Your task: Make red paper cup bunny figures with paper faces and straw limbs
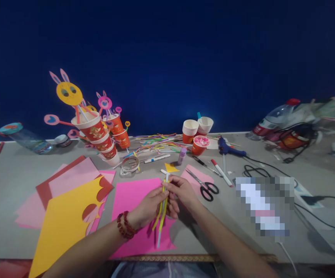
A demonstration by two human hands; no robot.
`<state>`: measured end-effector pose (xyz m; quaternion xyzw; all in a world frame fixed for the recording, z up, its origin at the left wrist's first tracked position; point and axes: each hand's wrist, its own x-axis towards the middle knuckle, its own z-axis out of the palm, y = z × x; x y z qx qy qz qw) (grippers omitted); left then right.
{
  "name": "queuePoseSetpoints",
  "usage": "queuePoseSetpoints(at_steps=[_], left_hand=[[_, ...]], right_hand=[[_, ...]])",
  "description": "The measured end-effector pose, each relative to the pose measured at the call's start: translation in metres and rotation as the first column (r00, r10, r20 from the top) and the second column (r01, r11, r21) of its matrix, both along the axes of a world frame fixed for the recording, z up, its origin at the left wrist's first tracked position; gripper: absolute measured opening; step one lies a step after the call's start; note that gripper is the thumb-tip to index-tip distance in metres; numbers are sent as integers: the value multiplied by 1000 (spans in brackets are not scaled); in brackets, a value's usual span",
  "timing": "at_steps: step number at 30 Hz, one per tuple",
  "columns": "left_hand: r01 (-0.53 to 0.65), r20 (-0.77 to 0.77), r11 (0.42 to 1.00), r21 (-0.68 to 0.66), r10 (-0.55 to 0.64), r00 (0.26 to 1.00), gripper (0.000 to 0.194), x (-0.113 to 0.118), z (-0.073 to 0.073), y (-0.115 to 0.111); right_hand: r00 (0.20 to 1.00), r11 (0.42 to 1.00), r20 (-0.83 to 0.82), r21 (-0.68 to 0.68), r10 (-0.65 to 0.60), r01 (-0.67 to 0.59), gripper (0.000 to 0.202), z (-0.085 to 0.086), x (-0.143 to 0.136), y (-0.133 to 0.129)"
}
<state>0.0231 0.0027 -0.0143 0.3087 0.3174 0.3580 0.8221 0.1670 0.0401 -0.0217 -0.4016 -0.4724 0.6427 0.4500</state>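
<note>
Both hands meet over the bright pink paper (132, 197) at the middle of the table. Between them stand yellow strips (162, 216) set along a pale straw-like stick (159, 238), which sticks out above and below the fingers. My left hand (153, 202) grips these strips from the left, a red bead bracelet on its wrist. From the other side my right hand (181, 191) pinches the upper part of the same bundle. Scissors (208, 190) with black handles lie just right of my right hand, partly on pale pink paper (203, 173).
Decorated paper cups (93, 131) with rabbit faces stand at the back left. Yellow paper (66, 216) with cut-out curves lies left. Behind are a tape roll (129, 165), glue stick (181, 156), stacked cups (190, 130) and a corded glue gun (229, 148). A bottle (273, 119) leans at right.
</note>
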Motion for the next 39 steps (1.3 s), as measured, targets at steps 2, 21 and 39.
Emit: queuePoseSetpoints(at_steps=[2, 21, 39], left_hand=[[1, -4, 1000, 9, -1, 1000, 37, 0, 0, 0], [30, 154, 999, -37, -24, 988, 34, -6, -7, 8], [-39, 87, 998, -51, 43, 995, 33, -3, -9, 1]], right_hand=[[1000, 1000, 7, 23, 2, -2, 42, 1, 0, 0], [1000, 1000, 11, 16, -9, 9, 31, -1, 4, 4], [997, 997, 21, -28, 68, -67, 36, 5, 3, 1]])
